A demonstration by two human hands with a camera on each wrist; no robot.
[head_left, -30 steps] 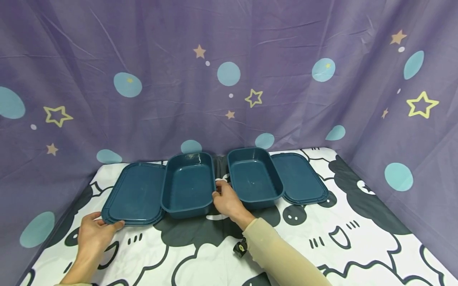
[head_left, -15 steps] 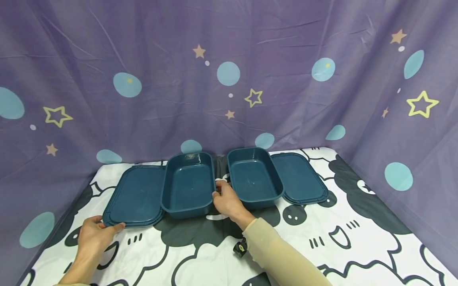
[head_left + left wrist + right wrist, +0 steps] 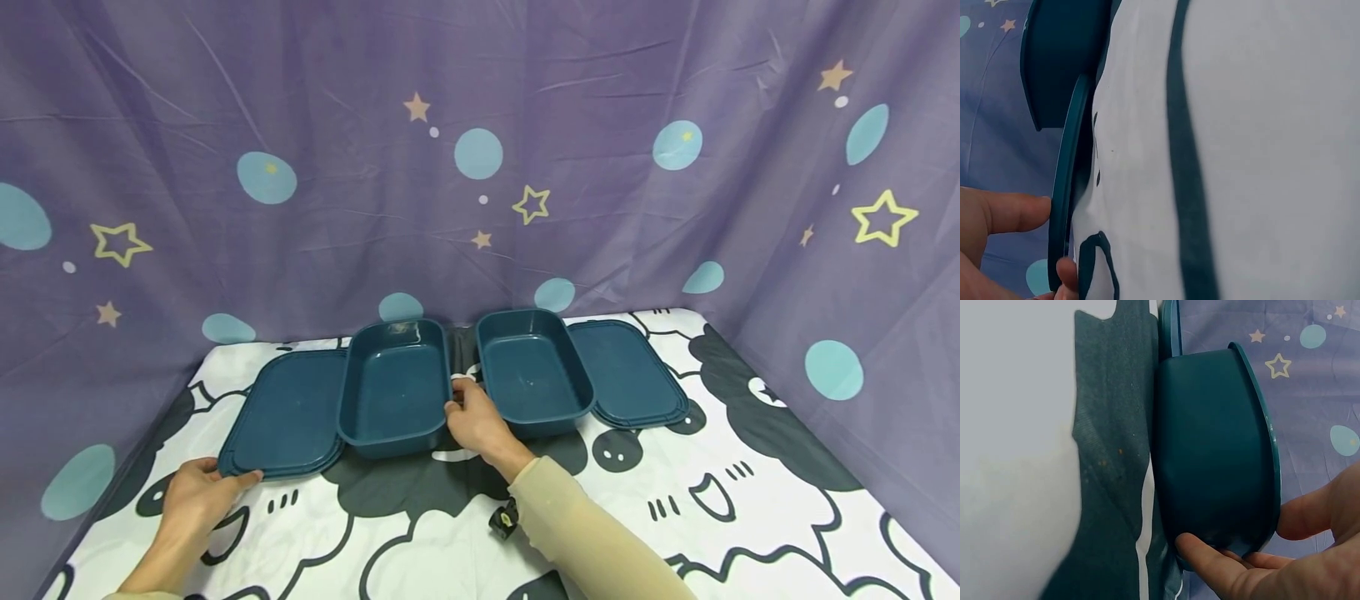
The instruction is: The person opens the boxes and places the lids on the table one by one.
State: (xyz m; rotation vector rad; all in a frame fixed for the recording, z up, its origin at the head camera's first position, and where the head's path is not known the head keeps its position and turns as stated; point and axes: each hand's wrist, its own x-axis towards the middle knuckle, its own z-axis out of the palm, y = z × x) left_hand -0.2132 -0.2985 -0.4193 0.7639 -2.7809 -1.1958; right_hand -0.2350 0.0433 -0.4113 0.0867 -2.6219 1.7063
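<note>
My left hand [image 3: 198,496] grips the near left corner of a dark teal rectangular lid [image 3: 288,412], thumb on top and fingertips at its underside. In the left wrist view the lid [image 3: 1067,181] shows edge-on, close to the cloth. Right of it stands a deep teal plastic box [image 3: 393,392] with its top uncovered; no contents show in it. My right hand [image 3: 480,421] holds this box at its right side near the front corner. In the right wrist view the thumb touches the rim, and the fingers lie along the outer wall of the box [image 3: 1213,444].
A second teal box [image 3: 532,379] stands right of my right hand, with another teal lid [image 3: 626,375] flat beside it. A cartoon-patterned cloth [image 3: 427,550] covers the table. Behind hangs a purple curtain [image 3: 360,208]. A small black object [image 3: 504,520] sits by my right sleeve.
The left lid's far edge has come down in the head view, and its left edge has shifted slightly right. My left hand moved slightly with it. My right hand and both boxes stayed put.
</note>
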